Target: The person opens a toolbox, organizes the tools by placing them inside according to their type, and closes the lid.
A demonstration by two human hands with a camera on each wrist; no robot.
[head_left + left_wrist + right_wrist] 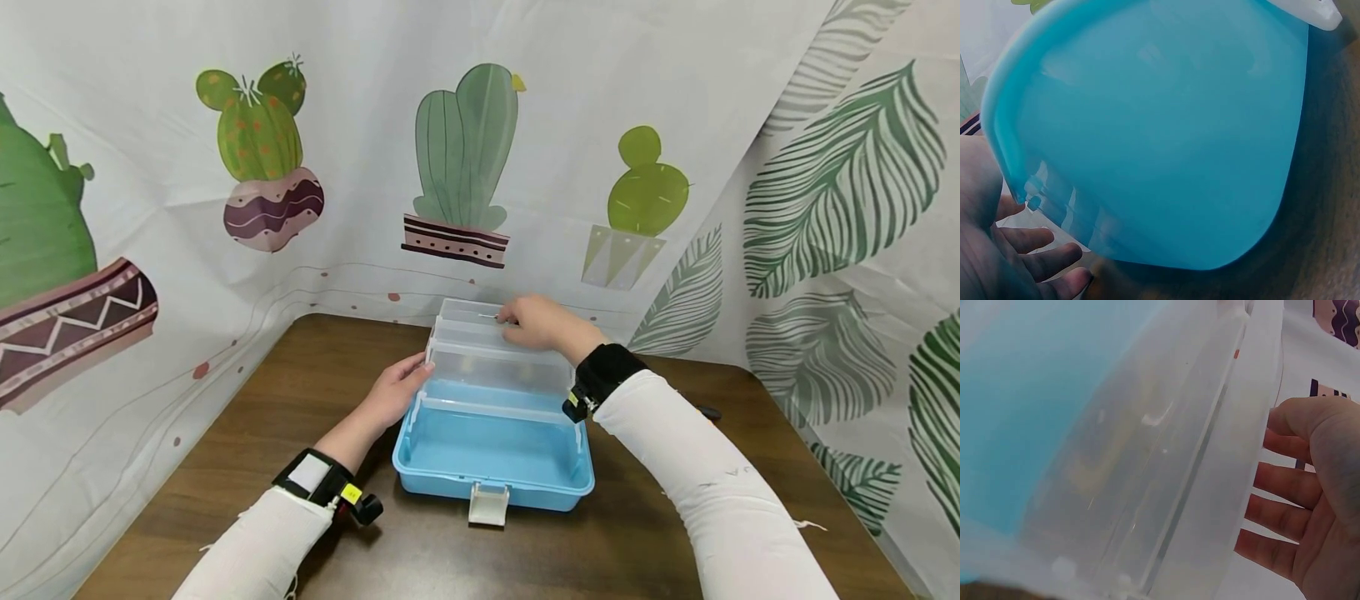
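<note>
A light blue storage box (540,497) stands on the table with its tiered translucent trays (498,367) raised at the back. Its bottom compartment shows a bare blue floor. A white latch (489,506) hangs down at the front. My left hand (393,390) is at the left side of the trays, thumb along their edge; its fingers (1054,261) stretch loosely beside the blue wall in the left wrist view. Up at the top right, my right hand (543,323) holds the upper edge of the translucent lid (1241,444), thumb and fingertips at that rim.
The brown wooden table (247,417) runs back to a white cloth backdrop (360,125) printed with cacti and leaves. A small dark object (708,412) lies to the right, partly behind the right sleeve (697,467).
</note>
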